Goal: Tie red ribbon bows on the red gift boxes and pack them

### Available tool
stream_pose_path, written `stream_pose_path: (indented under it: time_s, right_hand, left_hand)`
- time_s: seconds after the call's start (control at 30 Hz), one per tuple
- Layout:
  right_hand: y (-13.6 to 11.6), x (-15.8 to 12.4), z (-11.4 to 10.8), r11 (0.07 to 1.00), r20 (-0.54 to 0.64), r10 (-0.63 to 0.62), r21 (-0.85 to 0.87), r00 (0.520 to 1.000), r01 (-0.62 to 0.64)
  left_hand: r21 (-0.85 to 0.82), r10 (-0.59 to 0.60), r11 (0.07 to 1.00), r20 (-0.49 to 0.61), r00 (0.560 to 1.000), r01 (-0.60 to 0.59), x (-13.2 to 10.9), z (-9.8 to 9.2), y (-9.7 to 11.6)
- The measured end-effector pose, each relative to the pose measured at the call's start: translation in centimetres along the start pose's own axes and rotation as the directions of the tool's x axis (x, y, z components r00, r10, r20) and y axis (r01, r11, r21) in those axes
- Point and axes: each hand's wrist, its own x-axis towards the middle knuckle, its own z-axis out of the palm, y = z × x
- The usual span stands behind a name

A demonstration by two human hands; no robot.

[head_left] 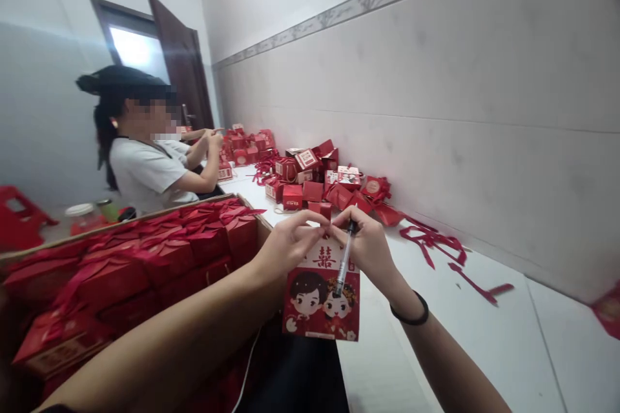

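I hold a red gift box (320,300), printed with a cartoon couple, up in front of me over the near edge of the white table (484,342). My left hand (290,242) pinches the box's top edge with closed fingers. My right hand (368,242) grips a black pen (345,261) that points down across the box's face, and its fingertips also meet the top of the box. A black band circles my right wrist.
A cardboard carton (145,258) packed with several finished red boxes sits at my left. More red boxes (310,177) and loose red ribbons (436,242) lie along the tiled wall. Another person (150,155) sits at the far end handling boxes. A red stool (19,216) stands at far left.
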Motion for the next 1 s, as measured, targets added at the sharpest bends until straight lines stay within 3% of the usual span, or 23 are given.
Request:
stream_pose_path:
  time_s: [0.1,0.23,0.5,0.7,0.87,1.0]
  right_hand:
    - [0.0,0.4,1.1,0.998,0.107,-0.060,0.015,0.992,0.059]
    - [0.3,0.6,1.9,0.990,0.230,-0.140,0.005,0.963,0.143]
    - [2.4,2.6,2.5,0.969,0.253,-0.240,0.126,0.937,0.214]
    - [3.5,3.7,4.3,0.973,0.248,-0.184,0.183,0.951,0.141]
    - [2.7,4.9,7.0,0.946,0.269,-0.049,0.322,0.962,-0.042]
    - [1.8,6.3,9.6,0.911,0.272,0.019,0.392,0.962,-0.128]
  left_hand:
    - [-0.014,-0.010,1.000,-0.052,0.999,0.009,-0.2,-1.2,-0.3]
    - [0.121,-0.018,0.992,-0.121,0.992,0.033,-0.6,-2.3,-0.7]
    - [0.274,-0.001,0.961,-0.114,0.994,0.032,1.0,-3.6,-1.1]
    - [0.296,0.010,0.955,-0.114,0.993,0.024,1.7,-5.1,-2.7]
    - [0.303,0.042,0.953,-0.100,0.994,-0.010,1.4,-7.5,-4.0]
    - [0.290,0.070,0.957,-0.163,0.984,-0.020,1.1,-9.8,-4.7]
